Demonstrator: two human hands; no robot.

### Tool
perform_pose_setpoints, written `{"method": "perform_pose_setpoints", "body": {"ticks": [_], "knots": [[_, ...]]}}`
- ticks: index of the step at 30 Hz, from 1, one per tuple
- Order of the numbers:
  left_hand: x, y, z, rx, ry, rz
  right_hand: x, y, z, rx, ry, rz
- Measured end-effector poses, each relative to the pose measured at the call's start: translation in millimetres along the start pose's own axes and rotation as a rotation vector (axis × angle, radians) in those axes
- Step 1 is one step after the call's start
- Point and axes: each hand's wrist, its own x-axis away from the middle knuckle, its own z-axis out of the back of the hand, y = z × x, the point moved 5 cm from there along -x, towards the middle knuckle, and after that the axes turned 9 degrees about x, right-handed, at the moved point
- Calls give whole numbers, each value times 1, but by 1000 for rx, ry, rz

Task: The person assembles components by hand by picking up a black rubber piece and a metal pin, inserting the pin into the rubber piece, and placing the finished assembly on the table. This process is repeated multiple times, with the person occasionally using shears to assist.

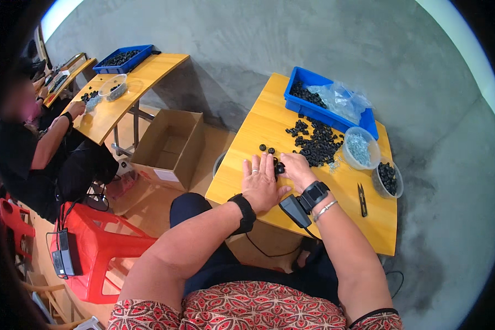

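Observation:
My left hand (260, 184) lies flat on the yellow table with its fingers stretched out, a ring on one of them. Close beside it, my right hand (297, 168) is closed, its fingertips bent down toward the tabletop; what they hold is hidden. Small black round parts (279, 167) sit between the two hands. Just beyond the left fingertips are two more black round parts (267, 149). A loose heap of small black parts (318, 144) spreads over the table past my right hand.
A blue tray (331, 114) with black parts and a plastic bag stands at the table's far edge. To the right are a tub of silvery small pieces (359, 147), a tub of black parts (388, 180) and black snips (362, 200). Leftward, a cardboard box (169, 146), red stool (96, 247) and seated co-worker (33, 148).

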Motion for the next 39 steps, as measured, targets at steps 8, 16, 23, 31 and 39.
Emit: {"method": "perform_pose_setpoints", "body": {"ticks": [8, 16, 23, 31, 39], "knots": [[0, -3, 8, 75, 8, 31, 40, -18, -5, -302, -63, 170], [-11, -14, 30, 51, -141, 176, 70, 9, 8, -200, 152, 336], [-26, -20, 18, -100, -325, 60, 123, -11, -2, 610, 109, 646], [-34, -12, 14, -130, -375, -11, 96, -7, 2, 623, 78, 692], [-51, -9, 8, -224, -391, -35, 85, -6, 7, 575, 139, 690]]}}
